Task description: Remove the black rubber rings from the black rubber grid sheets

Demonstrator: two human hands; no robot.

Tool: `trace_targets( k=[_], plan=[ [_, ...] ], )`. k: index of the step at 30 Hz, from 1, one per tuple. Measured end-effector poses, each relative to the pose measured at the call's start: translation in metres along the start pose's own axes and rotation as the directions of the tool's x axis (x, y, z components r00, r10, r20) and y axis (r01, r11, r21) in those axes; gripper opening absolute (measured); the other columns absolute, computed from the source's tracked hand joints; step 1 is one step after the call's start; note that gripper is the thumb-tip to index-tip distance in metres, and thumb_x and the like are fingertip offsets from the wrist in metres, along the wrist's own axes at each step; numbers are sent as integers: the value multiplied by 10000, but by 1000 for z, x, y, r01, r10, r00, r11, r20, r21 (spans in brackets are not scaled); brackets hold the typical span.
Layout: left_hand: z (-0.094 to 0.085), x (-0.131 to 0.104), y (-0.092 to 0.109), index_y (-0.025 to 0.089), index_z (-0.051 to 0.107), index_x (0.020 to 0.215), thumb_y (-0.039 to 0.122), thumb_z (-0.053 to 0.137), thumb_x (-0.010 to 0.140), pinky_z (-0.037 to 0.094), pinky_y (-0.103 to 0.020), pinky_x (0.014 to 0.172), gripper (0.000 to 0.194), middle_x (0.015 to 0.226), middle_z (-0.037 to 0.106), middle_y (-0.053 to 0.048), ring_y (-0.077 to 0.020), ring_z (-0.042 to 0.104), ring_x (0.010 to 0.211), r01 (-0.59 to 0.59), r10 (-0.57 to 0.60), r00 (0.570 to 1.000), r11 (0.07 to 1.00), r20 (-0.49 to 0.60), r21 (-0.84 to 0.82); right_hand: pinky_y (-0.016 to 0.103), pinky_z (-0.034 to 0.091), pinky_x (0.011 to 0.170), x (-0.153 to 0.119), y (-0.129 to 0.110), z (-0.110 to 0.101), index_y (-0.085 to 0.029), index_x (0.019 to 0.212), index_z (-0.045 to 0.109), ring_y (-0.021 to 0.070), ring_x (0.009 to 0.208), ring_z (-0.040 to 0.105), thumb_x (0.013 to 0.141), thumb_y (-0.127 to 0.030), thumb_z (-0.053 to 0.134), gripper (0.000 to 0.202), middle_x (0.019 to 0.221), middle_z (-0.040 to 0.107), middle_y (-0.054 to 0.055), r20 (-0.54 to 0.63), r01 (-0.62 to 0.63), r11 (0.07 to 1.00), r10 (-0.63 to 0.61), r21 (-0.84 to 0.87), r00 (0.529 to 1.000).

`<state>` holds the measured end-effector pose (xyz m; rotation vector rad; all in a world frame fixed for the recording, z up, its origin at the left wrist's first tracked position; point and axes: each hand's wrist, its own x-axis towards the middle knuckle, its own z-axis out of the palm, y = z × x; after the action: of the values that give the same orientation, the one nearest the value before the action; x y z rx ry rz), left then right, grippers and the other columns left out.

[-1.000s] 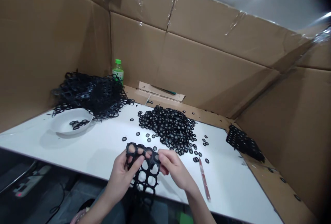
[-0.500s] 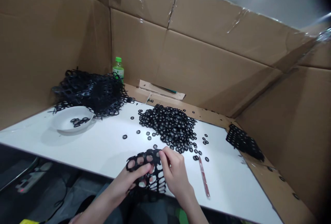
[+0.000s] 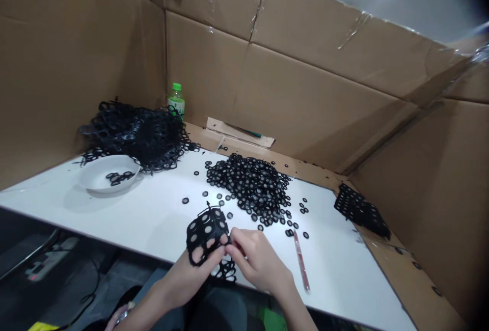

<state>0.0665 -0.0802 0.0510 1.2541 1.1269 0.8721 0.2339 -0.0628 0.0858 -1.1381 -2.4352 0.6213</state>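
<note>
A black perforated rubber sheet [image 3: 208,228] with rows of round holes and rings is bent over the fingers of my left hand [image 3: 191,275]. My left thumb presses on the sheet's lower edge, and part of the sheet hangs below the hand. At the sheet's right edge, the thumb and fingertips of my right hand [image 3: 257,259] pinch it close to my left thumb. What exactly sits between the right fingertips is hidden. Just beyond my hands lies a heap of small black rings [image 3: 252,183], with several loose ones around it.
On the left stand a white bowl [image 3: 89,181] holding a few black pieces and a tangled pile of black webbing [image 3: 133,132]. Behind is a green-capped bottle [image 3: 176,98]. A red pen-like tool [image 3: 301,265] lies right. Another perforated sheet [image 3: 361,211] rests by the cardboard wall [image 3: 305,97].
The sheet has been turned and folded so that its upper part now stands up over my left hand. My right hand has moved lower, to the sheet's edge beside my left thumb.
</note>
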Motion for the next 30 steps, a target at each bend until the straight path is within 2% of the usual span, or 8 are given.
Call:
trace_targets(
  k=[8,12,16,19,23,26,28,30],
  plan=[
    [-11,-2,-2,226,615,1052,427,549,739,314,-324,1015,378,1155,594,-29,-248,439,1161,86,-92,994,991,60,98,230,239,517,0,3,4,-211,662,254,93,497,324,862,-234,353,224,558,307,-51,4,88,989,-90,118,996],
    [-15,-3,-5,220,635,959,403,570,714,401,-288,883,313,1015,632,-19,-217,521,986,104,-106,987,994,123,22,239,247,506,-4,26,6,-206,623,280,94,470,309,863,-254,318,248,525,277,-52,-74,167,963,-155,212,985],
    [-25,-5,-2,156,606,749,449,544,702,410,-243,604,304,715,592,-12,-142,494,632,105,-65,952,987,299,-120,250,244,482,-8,64,-11,-205,589,332,105,461,319,885,-336,272,329,506,311,-41,-339,107,938,12,329,941],
    [-28,-6,5,148,594,716,467,454,778,384,-241,622,354,676,558,-7,-142,477,637,55,-43,959,998,280,-35,247,228,462,6,87,-38,-215,594,279,102,454,276,885,-372,297,331,518,271,-52,-449,-5,948,156,319,880],
    [-21,-8,15,179,616,663,464,399,830,342,-234,608,395,580,535,11,-149,476,593,-82,-19,959,937,283,340,251,266,536,46,111,-68,-205,587,320,112,514,337,864,-368,362,325,524,357,-46,-444,-240,971,211,-9,871],
    [-15,-9,18,197,637,639,442,396,839,327,-230,595,398,589,573,2,-156,498,584,-239,48,917,861,396,449,248,305,565,71,117,-72,-195,569,382,118,541,388,846,-379,384,333,528,410,-37,-382,-313,949,283,-18,880],
    [-14,-9,19,207,658,704,430,392,844,336,-224,609,373,659,617,-3,-164,524,620,-278,91,909,858,406,432,246,347,595,76,104,-65,-181,622,468,125,586,435,848,-390,374,322,583,462,-20,-315,-222,971,239,89,918],
    [-16,-8,21,213,658,752,434,424,827,332,-222,584,331,675,622,5,-160,509,595,-265,110,930,862,350,432,257,392,663,72,78,-52,-169,776,544,140,689,496,854,-417,358,320,707,530,10,-200,-10,966,64,258,978]
  ],
)
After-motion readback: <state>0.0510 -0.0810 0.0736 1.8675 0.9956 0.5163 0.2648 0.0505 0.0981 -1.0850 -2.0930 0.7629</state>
